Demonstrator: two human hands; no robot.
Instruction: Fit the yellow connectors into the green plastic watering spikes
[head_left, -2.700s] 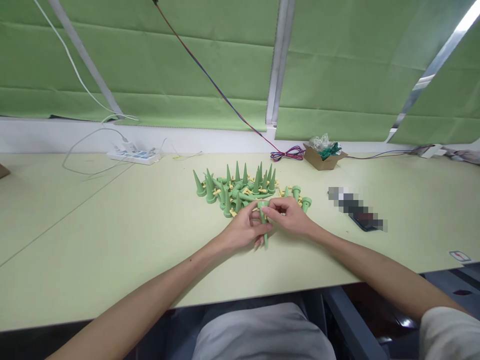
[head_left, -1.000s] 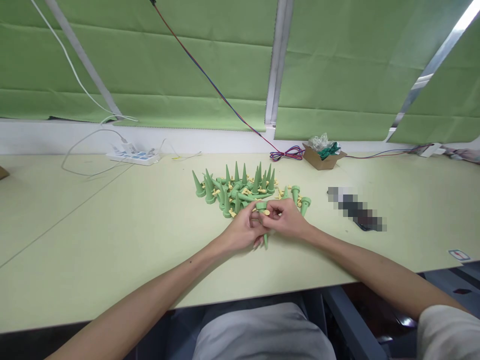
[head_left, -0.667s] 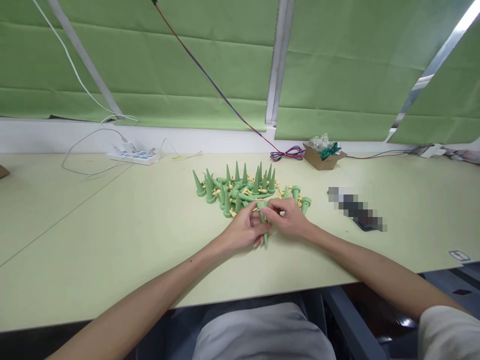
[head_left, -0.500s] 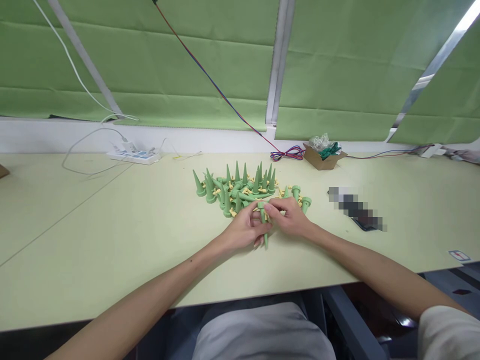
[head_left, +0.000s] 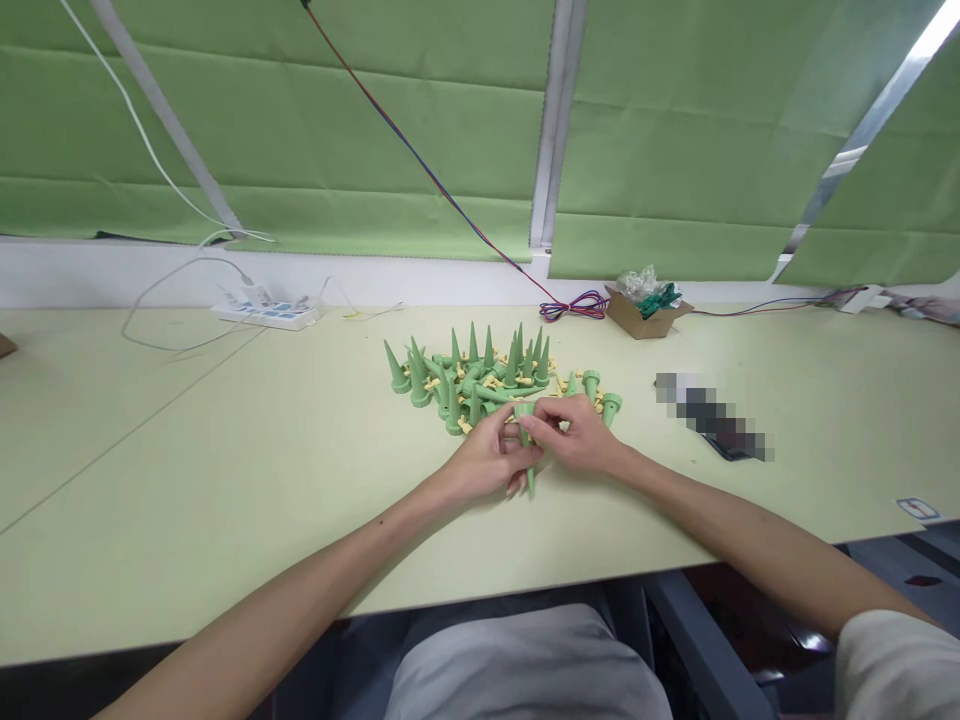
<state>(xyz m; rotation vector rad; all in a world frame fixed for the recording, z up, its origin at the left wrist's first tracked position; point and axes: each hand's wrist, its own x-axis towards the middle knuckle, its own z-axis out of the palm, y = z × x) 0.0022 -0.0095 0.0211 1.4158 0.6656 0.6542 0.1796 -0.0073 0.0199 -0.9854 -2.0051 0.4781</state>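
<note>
Since the frame half a second earlier, the thumb of our right hand [head_left: 577,432] had slid down from the cap [head_left: 524,409] of the green spike [head_left: 531,481], covering a speck of yellow that had shown there; our left hand [head_left: 487,462] had hardly shifted. We had the spike over the worktop [head_left: 225,480], in front of the heap [head_left: 472,380] of spikes and yellow pieces [head_left: 491,382], cap uppermost; our left thumb and fingers clasped its body, our right thumb and forefinger pinched its side below the cap; whether a yellow piece sat beneath them, we could not tell. Working well here, we judged, meant keeping the left clasp firm and low, the cap end unobstructed; the right thumb was best pressed squarely, without twisting.
</note>
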